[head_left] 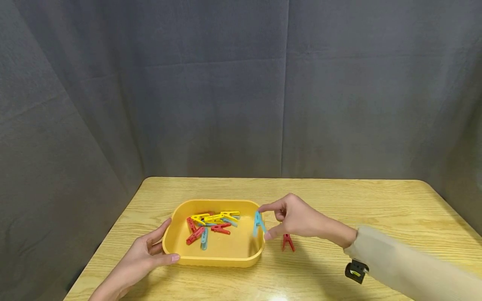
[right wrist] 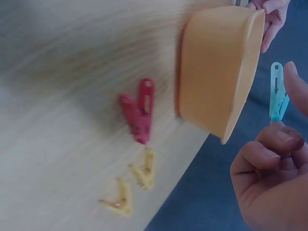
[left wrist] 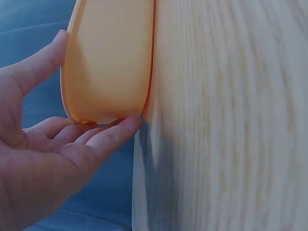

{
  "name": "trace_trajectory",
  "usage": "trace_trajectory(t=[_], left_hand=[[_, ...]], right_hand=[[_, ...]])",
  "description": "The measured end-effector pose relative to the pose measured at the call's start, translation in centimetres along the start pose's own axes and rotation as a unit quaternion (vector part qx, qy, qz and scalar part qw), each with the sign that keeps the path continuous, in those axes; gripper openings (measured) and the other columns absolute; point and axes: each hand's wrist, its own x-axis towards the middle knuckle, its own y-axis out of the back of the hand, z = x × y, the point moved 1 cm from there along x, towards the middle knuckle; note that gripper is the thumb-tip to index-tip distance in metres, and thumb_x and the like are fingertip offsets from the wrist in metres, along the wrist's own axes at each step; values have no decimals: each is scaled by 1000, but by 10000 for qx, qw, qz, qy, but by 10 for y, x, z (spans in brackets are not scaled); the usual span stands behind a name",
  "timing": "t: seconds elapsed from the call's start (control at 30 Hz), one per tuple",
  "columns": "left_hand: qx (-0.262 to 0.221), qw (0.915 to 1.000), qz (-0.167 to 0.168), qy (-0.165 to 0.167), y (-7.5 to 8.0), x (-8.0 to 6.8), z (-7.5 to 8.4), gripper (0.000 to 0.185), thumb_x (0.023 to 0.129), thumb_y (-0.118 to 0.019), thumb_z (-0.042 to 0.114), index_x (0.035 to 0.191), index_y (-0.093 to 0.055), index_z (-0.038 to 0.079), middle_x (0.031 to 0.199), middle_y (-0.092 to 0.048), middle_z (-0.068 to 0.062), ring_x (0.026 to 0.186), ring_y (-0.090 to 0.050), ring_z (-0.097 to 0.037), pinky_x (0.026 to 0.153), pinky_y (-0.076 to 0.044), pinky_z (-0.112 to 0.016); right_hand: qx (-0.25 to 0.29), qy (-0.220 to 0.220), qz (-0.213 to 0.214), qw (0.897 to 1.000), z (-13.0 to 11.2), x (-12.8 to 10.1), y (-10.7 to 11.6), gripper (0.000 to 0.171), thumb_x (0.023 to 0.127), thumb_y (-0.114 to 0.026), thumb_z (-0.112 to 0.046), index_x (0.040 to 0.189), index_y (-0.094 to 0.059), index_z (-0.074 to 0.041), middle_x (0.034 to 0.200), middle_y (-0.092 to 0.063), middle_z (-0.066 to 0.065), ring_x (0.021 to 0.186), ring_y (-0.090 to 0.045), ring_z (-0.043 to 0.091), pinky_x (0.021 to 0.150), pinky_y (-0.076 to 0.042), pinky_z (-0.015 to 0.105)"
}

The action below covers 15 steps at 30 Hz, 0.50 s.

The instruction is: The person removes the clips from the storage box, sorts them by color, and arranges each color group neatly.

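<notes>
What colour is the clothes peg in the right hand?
Light blue peg, clearest in the right wrist view.

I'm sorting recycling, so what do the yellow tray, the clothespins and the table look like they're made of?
Tray: likely matte plastic, smooth moulded one-colour walls. Blue clothespin in the right hand and red clothespin: apparently plastic, bright uniform colour. Table: wood or wood-look laminate, visible grain.

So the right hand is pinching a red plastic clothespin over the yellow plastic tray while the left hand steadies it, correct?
Not quite: the plastic clothespin pinched by the right hand is light blue, as the head view shows. The left hand does steady the yellow plastic tray.
</notes>
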Motion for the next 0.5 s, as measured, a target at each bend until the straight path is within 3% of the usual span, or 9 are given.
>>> trace_trajectory(t=[0.2, 0.5], left_hand=[[-21, 10000, -1, 8, 1, 0, -1, 101, 91, -83, 4, 167, -17, 0, 172, -13, -19, 148, -36, -40, 99, -54, -32], [66, 9999, 73, 20, -1, -1, -1, 101, 91, -84, 8, 168, -19, 2, 173, -16, -17, 148, -36, -39, 100, -54, -32]], right_hand=[[409, -56, 95, 9991, 15, -30, 1, 57, 79, -94, -13, 129, -73, 3, 61, -23, -7, 55, -26, 8, 63, -35, 24], [885, -235, 179, 9956, 42, -66, -10, 63, 80, -93, -12, 135, -68, 6, 62, -19, -5, 55, -17, 10, 51, -23, 28]])
